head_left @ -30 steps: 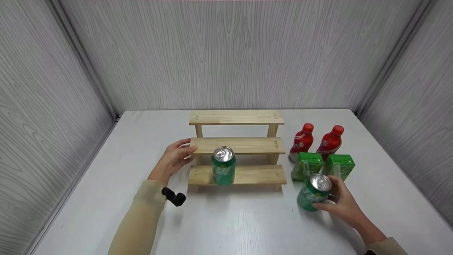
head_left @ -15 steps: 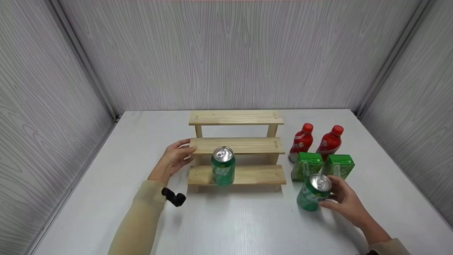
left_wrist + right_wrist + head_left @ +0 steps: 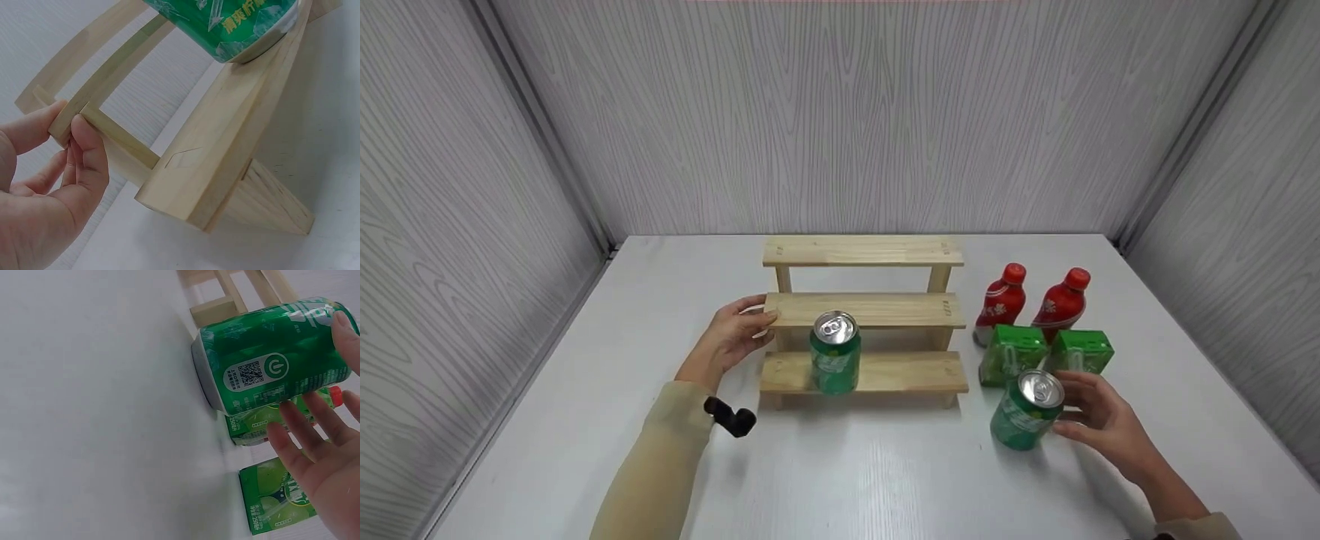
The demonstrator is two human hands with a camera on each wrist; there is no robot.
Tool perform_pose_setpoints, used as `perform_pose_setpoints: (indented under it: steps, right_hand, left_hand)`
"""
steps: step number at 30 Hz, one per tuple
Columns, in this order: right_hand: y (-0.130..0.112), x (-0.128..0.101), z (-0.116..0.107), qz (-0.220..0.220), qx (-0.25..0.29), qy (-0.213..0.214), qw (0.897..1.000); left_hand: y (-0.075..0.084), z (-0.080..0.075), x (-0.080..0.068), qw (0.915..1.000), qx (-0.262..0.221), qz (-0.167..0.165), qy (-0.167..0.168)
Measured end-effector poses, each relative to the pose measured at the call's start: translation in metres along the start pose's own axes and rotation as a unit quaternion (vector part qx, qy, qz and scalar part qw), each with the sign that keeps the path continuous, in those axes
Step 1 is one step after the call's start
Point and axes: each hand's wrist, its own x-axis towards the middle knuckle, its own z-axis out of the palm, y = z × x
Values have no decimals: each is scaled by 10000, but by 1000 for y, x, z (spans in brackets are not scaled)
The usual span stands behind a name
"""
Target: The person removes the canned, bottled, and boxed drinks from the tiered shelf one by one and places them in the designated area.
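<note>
My left hand (image 3: 733, 335) pinches the left end of the middle board of a three-tier wooden shelf (image 3: 862, 309); the left wrist view shows thumb and finger on either side of the board end (image 3: 70, 121). On the lowest board stands a green soda can (image 3: 835, 356), upright. A second green soda can (image 3: 1027, 411) stands on the table right of the shelf. Beside its right side is my right hand (image 3: 1110, 427), fingers loosely spread. In the right wrist view this can (image 3: 270, 354) has the thumb near its top and straight fingers alongside; I cannot tell whether they touch.
Two green drink cartons (image 3: 1012, 352) stand just behind the second can. Behind them are two red bottles (image 3: 1001, 304). The white table (image 3: 870, 480) is bounded by grey wood-grain panels (image 3: 847, 120) at the back and both sides.
My right hand has loosened its hold on the right can and drawn back a little to the right. The can stays where it was, and my left hand keeps its pinch on the shelf.
</note>
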Motion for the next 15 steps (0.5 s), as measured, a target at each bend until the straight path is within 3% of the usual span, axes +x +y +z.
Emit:
perform_pose_setpoints:
  steps: [8, 15]
  right_hand:
    - [-11, 1, -10, -253, 144, 80, 9995]
    - [-18, 2, -17, -975, 395, -169, 9943]
  left_hand:
    - [0, -1, 0, 10000, -20, -29, 6]
    - [0, 0, 0, 10000, -52, -64, 1]
